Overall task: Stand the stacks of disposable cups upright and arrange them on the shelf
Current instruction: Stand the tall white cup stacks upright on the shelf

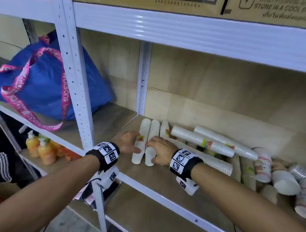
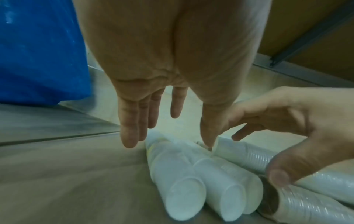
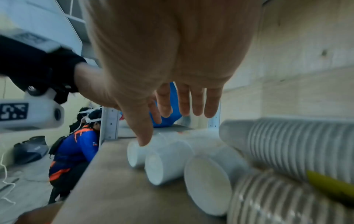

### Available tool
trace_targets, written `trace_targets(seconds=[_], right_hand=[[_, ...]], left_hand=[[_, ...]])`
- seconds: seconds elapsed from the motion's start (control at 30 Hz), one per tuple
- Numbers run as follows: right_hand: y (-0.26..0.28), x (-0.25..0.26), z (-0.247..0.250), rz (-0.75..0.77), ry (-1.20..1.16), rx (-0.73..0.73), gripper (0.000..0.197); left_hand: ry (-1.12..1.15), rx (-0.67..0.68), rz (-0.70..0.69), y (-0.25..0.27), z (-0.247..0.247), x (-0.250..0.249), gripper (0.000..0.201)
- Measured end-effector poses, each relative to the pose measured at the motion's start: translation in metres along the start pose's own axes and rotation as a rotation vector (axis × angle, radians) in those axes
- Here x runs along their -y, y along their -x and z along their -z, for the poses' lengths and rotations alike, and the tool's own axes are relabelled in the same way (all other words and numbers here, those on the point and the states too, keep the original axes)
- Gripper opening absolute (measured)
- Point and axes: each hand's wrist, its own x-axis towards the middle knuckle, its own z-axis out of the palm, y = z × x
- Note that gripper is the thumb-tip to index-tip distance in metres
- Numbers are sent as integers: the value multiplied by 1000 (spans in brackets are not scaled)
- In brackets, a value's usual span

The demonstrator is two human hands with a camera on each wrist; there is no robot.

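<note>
Head view: I have both hands over the two leftmost stacks of white disposable cups [image 1: 145, 141], which lie flat, side by side, at the left end of the wooden shelf [image 1: 164, 175]. My left hand [image 1: 128, 143] hangs over the outer stack with straight, spread fingers, holding nothing; my right hand [image 1: 160, 150] arches over its neighbour, thumb down, but I cannot tell if it grips. I judge the first lift is only beginning; next comes closing on one stack and tipping it up. Bare board lies in front, the white upright post [image 1: 143, 80] just left, and the heap of ribbed cup stacks [image 1: 213, 145] crowds the right.
</note>
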Motion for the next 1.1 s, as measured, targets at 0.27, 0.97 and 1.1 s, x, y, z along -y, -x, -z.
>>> trace_targets(seconds=[0.27,0.97,1.1], right_hand=[[-2,4,-26,-36,99,63,60],[-17,8,-23,101,79,-135,39],[-28,8,6,106,53,-264,38]], left_hand=[[47,40,119,-5,-25,7,87],[11,-46,174,10,-22,-9,37],[18,-133,153,4,6,-14,45]])
